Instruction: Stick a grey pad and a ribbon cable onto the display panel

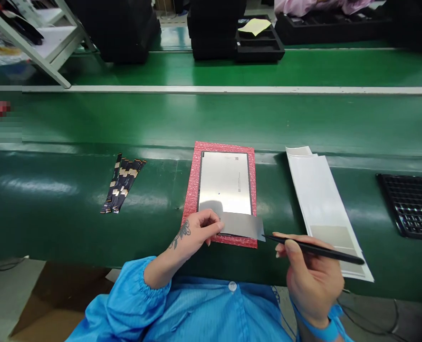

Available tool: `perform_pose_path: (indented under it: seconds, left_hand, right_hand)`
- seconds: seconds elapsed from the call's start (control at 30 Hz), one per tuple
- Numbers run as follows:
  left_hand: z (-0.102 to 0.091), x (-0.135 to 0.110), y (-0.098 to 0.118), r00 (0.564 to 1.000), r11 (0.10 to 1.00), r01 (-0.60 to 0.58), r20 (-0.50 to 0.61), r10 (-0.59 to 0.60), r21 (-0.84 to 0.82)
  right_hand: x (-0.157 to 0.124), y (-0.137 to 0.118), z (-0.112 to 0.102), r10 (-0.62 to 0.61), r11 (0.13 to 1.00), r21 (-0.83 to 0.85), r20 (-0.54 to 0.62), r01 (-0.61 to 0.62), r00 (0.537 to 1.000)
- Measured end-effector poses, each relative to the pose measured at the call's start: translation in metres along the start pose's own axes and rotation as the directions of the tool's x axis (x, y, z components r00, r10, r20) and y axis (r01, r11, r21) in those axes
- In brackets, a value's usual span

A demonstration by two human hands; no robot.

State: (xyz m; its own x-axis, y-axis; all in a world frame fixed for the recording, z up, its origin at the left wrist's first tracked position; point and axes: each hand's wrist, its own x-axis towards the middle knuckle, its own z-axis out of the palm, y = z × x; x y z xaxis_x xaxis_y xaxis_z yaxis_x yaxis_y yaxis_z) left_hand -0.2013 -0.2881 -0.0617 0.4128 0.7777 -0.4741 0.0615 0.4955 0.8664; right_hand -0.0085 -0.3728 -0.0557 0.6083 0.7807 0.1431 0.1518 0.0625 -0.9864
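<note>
A silver display panel (225,183) lies on a pink foam pad (192,190) near the front edge of the green bench. My left hand (193,235) pinches the left end of a grey rectangular film strip (241,224) lying across the panel's near edge. My right hand (312,278) grips black tweezers (318,250), whose tip touches the strip's right corner. Both arms wear blue sleeves.
A bundle of dark flex cables (123,183) lies to the left of the pad. A stack of white backing sheets (321,204) lies to the right, then a black grid tray (410,204). Black trays (259,45) stand beyond the green conveyor belt (211,118).
</note>
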Motion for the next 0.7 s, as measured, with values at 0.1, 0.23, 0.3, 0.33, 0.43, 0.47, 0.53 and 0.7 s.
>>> perform_pose_path:
  seconds: [0.1,0.23,0.3,0.33,0.43,0.47,0.53,0.7]
  left_hand:
    - [-0.003,-0.001,-0.006,0.999,0.996,-0.022,-0.023,0.024,0.09]
    - [-0.005,-0.001,-0.007,0.999,0.965,0.019,-0.051,-0.005,0.26]
    - [-0.004,-0.001,-0.005,0.998,0.933,0.019,-0.07,0.006,0.36]
    - [-0.003,-0.001,-0.004,0.996,0.914,0.009,-0.08,0.026,0.405]
    - [-0.002,-0.002,-0.004,0.991,0.863,-0.024,-0.102,0.087,0.505]
    - [-0.001,-0.002,-0.004,0.989,0.848,-0.03,-0.104,0.1,0.53]
    - [-0.001,-0.003,-0.005,0.987,0.817,-0.038,-0.107,0.121,0.575]
    - [0.0,-0.005,-0.007,0.982,0.764,-0.057,-0.1,0.157,0.643]
  right_hand:
    - [0.004,0.012,0.001,0.128,0.991,-0.027,0.006,-0.127,0.992]
    - [0.002,0.025,0.004,0.223,0.974,-0.048,0.003,-0.223,0.975]
    - [-0.001,0.03,0.005,0.238,0.97,-0.055,-0.001,-0.238,0.971]
    - [-0.003,0.032,0.005,0.243,0.969,-0.058,0.003,-0.242,0.97]
    - [-0.007,0.037,0.005,0.247,0.968,-0.06,0.024,-0.245,0.969]
    - [-0.009,0.038,0.004,0.249,0.967,-0.067,0.03,-0.246,0.968]
    - [-0.011,0.039,0.003,0.251,0.965,-0.091,0.037,-0.247,0.967]
    - [-0.015,0.041,0.001,0.246,0.962,-0.131,0.042,-0.238,0.968]
